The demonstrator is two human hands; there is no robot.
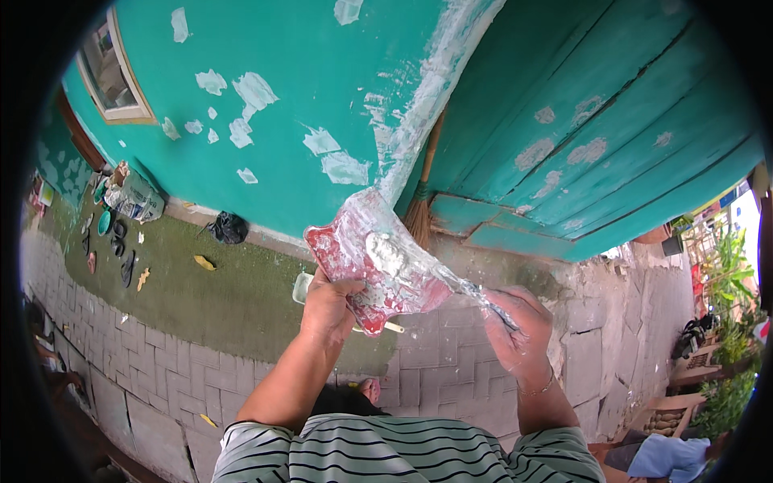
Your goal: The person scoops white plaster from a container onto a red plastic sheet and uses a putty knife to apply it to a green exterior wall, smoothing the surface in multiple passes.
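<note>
My left hand (326, 306) grips the near left edge of a red scalloped plastic board (325, 241), its thumb lying over the top. White putty smears most of the board, and a thick heap of putty (386, 253) sits near its middle. My right hand (519, 330), dusted white, is wrapped round the handle of a putty-coated putty knife (475, 291). The knife's far end meets the board's right side, where putty hides the blade's outline. Just beyond the board rises a green wall corner (415, 121), its edge coated in white putty.
White patches dot the green wall (298, 72) and the green plank panel (580, 153). A broom (420, 211) leans in the corner. Behind the board, a white container (302, 287) is partly hidden. Sandals (127, 268), a black bag (229, 228) and a sack (135, 197) lie along the left.
</note>
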